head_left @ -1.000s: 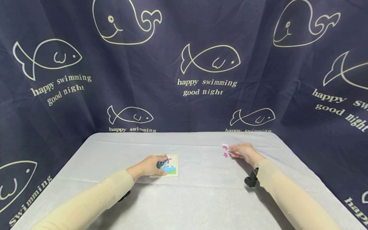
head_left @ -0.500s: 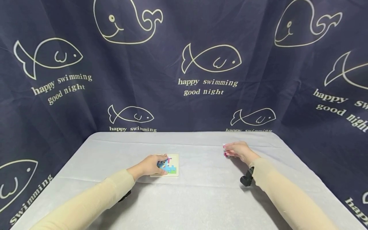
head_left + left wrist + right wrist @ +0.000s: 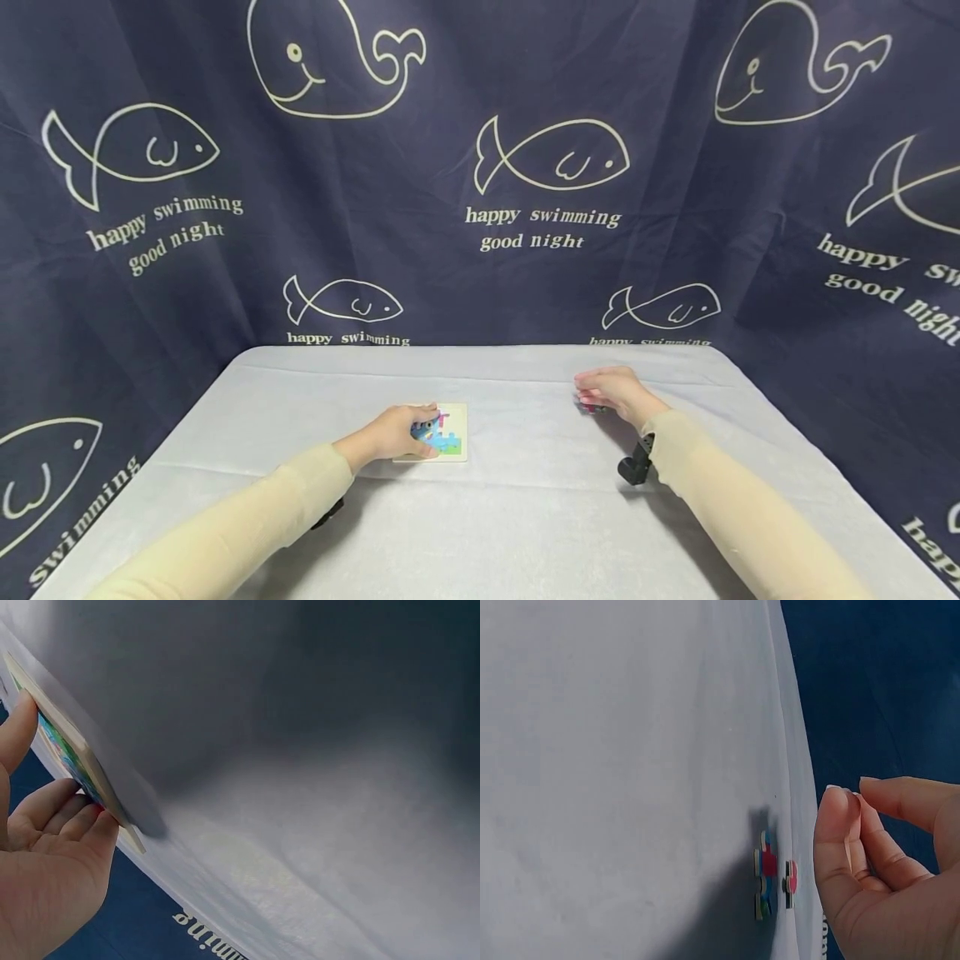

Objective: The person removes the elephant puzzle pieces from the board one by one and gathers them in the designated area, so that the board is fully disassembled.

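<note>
My left hand [image 3: 390, 432] rests over the left part of a square jigsaw puzzle board [image 3: 462, 433] with a pale frame and a partly covered blue, green and pink picture. In the left wrist view, the thumb [image 3: 21, 724] lies at one edge of the board and the other fingertips touch its face farther along. My right hand [image 3: 617, 390] hovers over loose puzzle pieces [image 3: 592, 408] at the right, partly hiding them. In the right wrist view, its thumb and fingertips are bent close together with nothing seen between them. Below show a red-and-blue piece [image 3: 767, 864] and a pink piece [image 3: 792, 879].
A pale cloth covers the table [image 3: 480, 533], whose far edge meets a dark blue curtain [image 3: 420, 192] printed with fish and whales. A black wrist camera [image 3: 636, 467] hangs under the right sleeve.
My right hand has shifted left over the loose pieces, which showed beside its fingertips one second ago and are now mostly covered in the head view. The left hand and the board stay put.
</note>
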A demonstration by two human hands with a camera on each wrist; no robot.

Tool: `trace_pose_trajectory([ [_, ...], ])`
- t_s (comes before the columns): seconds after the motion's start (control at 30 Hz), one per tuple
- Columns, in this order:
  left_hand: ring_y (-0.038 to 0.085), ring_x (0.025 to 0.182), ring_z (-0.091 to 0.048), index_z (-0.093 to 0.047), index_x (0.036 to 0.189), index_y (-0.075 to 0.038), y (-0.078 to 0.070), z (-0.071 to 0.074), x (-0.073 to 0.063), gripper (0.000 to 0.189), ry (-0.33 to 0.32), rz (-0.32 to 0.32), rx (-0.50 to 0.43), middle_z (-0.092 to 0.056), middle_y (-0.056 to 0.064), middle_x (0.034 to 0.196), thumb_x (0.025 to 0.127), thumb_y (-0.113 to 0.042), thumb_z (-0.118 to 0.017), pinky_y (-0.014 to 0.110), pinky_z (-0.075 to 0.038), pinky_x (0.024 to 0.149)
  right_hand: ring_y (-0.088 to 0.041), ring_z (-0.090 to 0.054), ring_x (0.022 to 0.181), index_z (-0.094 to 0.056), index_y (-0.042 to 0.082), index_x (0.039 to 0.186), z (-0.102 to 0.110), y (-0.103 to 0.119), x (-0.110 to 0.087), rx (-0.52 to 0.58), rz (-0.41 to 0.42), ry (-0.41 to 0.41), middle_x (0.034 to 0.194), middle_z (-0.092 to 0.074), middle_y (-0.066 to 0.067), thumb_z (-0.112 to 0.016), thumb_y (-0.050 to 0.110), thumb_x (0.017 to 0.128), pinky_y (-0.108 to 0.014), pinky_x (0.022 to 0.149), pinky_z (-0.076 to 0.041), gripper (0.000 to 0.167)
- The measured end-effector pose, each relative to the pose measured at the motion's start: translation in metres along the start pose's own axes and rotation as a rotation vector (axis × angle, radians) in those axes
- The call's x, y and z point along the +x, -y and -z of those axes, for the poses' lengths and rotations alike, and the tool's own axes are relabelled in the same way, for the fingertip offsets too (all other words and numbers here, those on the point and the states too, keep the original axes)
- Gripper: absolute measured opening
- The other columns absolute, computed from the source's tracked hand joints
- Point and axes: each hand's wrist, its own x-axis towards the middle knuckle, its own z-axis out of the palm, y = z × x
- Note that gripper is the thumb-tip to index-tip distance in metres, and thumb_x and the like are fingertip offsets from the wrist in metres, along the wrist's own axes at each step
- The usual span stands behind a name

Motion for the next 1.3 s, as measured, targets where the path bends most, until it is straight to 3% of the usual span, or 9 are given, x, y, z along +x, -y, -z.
trace_pose_trajectory([
  [0.5,0.036,0.142,-0.035,-0.053,0.138,-0.003,-0.003,0.0,0.004,0.073,0.003,0.008,0.003,-0.043,0.01,0.15,0.075,-0.024,-0.082,0.051,-0.025,0.119,-0.008,-0.068,0.071,-0.049,-0.02,0.126,-0.019,0.007,-0.001,-0.038,0.017,0.021,0.084,-0.07,-0.004,-0.058,-0.003,0.092,-0.02,0.072,-0.06,0.039],
  [0.73,0.034,0.142,-0.034,-0.052,0.138,-0.003,-0.002,0.0,0.005,0.073,0.007,0.012,0.007,-0.043,0.01,0.151,0.075,-0.025,-0.082,0.05,-0.026,0.119,-0.008,-0.067,0.07,-0.049,-0.021,0.125,-0.032,0.013,-0.004,-0.045,0.03,0.053,0.074,-0.066,0.002,-0.058,-0.004,0.091,-0.023,0.075,-0.06,0.039],
  [1.1,0.034,0.143,-0.033,-0.051,0.139,-0.004,-0.001,0.0,0.001,0.074,0.021,0.019,0.006,-0.042,0.01,0.151,0.075,-0.026,-0.081,0.05,-0.025,0.12,-0.009,-0.067,0.069,-0.053,-0.02,0.121,-0.052,0.012,-0.002,-0.045,0.032,0.063,0.073,-0.067,0.001,-0.06,-0.005,0.09,-0.025,0.074,-0.061,0.036],
  [1.3,0.033,0.143,-0.033,-0.051,0.139,-0.004,0.001,-0.001,0.003,0.074,0.016,0.018,0.006,-0.042,0.009,0.152,0.076,-0.026,-0.082,0.049,-0.025,0.12,-0.011,-0.069,0.072,-0.054,-0.019,0.121,-0.062,0.016,-0.003,-0.061,0.034,0.077,0.083,-0.071,-0.008,-0.061,-0.003,0.09,-0.027,0.078,-0.061,0.035],
])
